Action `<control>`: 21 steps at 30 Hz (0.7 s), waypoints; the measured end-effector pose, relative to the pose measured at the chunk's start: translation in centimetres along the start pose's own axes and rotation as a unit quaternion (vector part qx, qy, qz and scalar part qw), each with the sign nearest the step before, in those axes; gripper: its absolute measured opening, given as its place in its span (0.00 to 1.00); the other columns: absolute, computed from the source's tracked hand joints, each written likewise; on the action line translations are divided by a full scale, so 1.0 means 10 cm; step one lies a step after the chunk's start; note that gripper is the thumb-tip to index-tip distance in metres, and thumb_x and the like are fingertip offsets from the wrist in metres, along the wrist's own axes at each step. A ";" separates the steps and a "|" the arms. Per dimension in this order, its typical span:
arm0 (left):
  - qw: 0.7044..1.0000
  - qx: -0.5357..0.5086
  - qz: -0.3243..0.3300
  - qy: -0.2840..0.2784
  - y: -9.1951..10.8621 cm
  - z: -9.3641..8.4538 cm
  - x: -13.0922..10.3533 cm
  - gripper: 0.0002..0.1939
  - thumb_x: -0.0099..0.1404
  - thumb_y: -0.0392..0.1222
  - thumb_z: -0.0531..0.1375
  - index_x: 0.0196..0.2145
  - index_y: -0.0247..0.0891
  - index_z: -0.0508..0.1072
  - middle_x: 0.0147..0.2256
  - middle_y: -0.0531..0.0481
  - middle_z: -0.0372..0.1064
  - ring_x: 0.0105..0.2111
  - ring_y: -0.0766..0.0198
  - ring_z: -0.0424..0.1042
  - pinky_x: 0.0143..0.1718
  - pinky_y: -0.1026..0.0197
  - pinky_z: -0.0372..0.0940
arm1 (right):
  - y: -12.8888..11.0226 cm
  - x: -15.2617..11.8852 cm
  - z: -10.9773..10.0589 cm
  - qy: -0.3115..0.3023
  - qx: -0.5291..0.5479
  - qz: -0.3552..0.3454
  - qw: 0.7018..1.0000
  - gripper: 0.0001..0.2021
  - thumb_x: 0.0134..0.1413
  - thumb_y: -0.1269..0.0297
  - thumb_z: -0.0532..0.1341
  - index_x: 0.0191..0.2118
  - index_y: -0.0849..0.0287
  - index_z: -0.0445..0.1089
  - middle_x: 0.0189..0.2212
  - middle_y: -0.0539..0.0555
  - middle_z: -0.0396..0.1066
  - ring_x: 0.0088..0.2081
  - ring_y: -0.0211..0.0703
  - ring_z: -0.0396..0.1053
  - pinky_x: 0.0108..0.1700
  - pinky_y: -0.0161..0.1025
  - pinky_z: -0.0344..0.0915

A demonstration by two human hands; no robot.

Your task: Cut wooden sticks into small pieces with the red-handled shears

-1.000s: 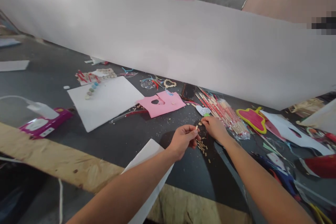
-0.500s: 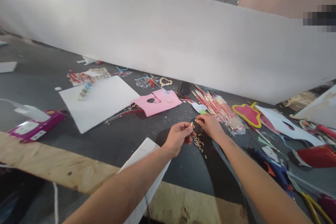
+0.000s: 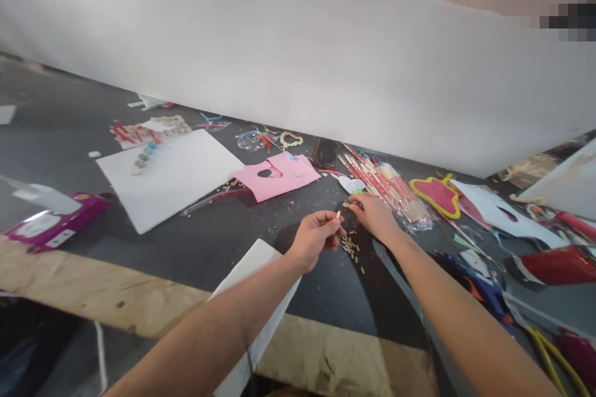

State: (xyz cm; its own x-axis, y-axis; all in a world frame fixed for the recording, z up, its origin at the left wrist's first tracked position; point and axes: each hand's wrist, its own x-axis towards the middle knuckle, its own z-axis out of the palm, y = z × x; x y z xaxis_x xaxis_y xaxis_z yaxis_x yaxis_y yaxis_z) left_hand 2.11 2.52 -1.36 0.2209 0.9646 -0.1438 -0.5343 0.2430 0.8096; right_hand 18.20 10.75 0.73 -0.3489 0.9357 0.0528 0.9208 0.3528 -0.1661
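Observation:
Between the thumb and fingers of my left hand [image 3: 313, 239] is a short piece of wooden stick [image 3: 338, 215], pale and upright. My right hand [image 3: 375, 217] is just to the right, its fingertips pinched together low over the dark tabletop [image 3: 261, 223]. A tiny pale bit shows beside those fingertips, but I cannot tell whether they grip it. Below and between the hands lies a loose pile of short cut stick pieces [image 3: 350, 247]. Beyond the right hand is a white paper cut-out [image 3: 347, 184] with a drawn pattern.
Wrapped red-and-wood chopsticks [image 3: 400, 195] and a phone [image 3: 325, 153] lie behind. Pink foam sheet [image 3: 288, 180], white board [image 3: 162, 192] and purple power strip [image 3: 60, 223] are leftward. A blue glue gun [image 3: 488, 291] and red roll [image 3: 559, 265] sit rightward. A white panel [image 3: 279, 56] stands behind.
The view has shifted slightly, so the tabletop things appear a little further left and higher. My left hand keeps the stick piece; my right hand stays low with its fingers pinched.

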 end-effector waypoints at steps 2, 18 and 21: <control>1.000 0.004 -0.005 0.005 0.00 0.01 0.00 0.15 0.51 0.48 0.63 0.31 0.33 0.69 0.23 0.52 0.67 0.16 0.75 0.60 0.17 0.70 0.55 | 0.00 -0.09 -0.09 0.005 0.010 0.003 1.000 0.09 0.56 0.66 0.54 0.40 0.60 0.68 0.39 0.55 0.70 0.41 0.41 0.66 0.44 0.41 0.61; 0.997 0.021 -0.024 -0.066 -0.06 0.00 -0.05 0.14 0.54 0.45 0.62 0.36 0.34 0.69 0.25 0.51 0.68 0.17 0.74 0.62 0.17 0.70 0.58 | -0.13 -1.22 -0.14 -0.099 0.120 -0.001 0.988 0.08 0.52 0.67 0.54 0.37 0.55 0.69 0.36 0.52 0.72 0.38 0.41 0.68 0.41 0.37 0.61; 0.996 0.030 -0.032 -0.079 -0.06 0.00 -0.06 0.14 0.55 0.45 0.62 0.36 0.33 0.69 0.25 0.50 0.69 0.16 0.74 0.63 0.17 0.70 0.59 | -0.16 -1.22 -0.07 -0.101 0.130 0.000 0.986 0.08 0.52 0.68 0.54 0.36 0.55 0.69 0.36 0.53 0.71 0.38 0.42 0.68 0.41 0.37 0.60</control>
State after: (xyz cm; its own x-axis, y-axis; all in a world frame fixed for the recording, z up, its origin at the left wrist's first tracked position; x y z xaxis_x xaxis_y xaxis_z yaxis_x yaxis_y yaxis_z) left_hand 2.33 1.81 -1.76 0.3815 0.9180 -0.1087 -0.4658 0.2925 0.8352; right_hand 21.12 -1.20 1.06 -0.4012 0.9051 -0.1409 0.8543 0.3142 -0.4140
